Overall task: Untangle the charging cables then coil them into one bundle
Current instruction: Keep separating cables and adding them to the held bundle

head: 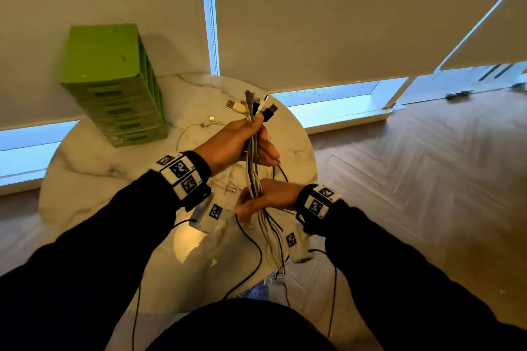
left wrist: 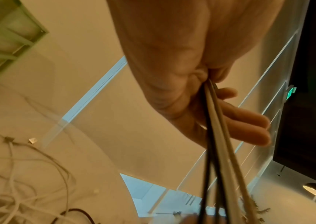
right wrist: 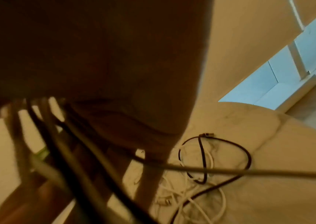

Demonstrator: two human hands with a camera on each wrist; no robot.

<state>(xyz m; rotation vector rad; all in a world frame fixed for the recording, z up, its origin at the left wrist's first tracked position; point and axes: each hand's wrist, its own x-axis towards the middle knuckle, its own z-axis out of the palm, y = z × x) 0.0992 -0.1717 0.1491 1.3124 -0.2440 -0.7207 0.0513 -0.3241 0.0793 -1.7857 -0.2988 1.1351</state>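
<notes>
Gripping a bunch of charging cables (head: 253,151) above the round marble bench (head: 94,168), the left hand (head: 236,142) pinches them just under the plugs (head: 256,105), thumb on top; the right hand (head: 268,199) curls round the same strands lower down. Loose cables (right wrist: 201,174) lie on the bench beside a green drawer unit (head: 114,82)

We see white, grey and black charging cables (head: 253,162) gathered upright, plugs (head: 258,105) fanned on top, tails trailing down.
</notes>
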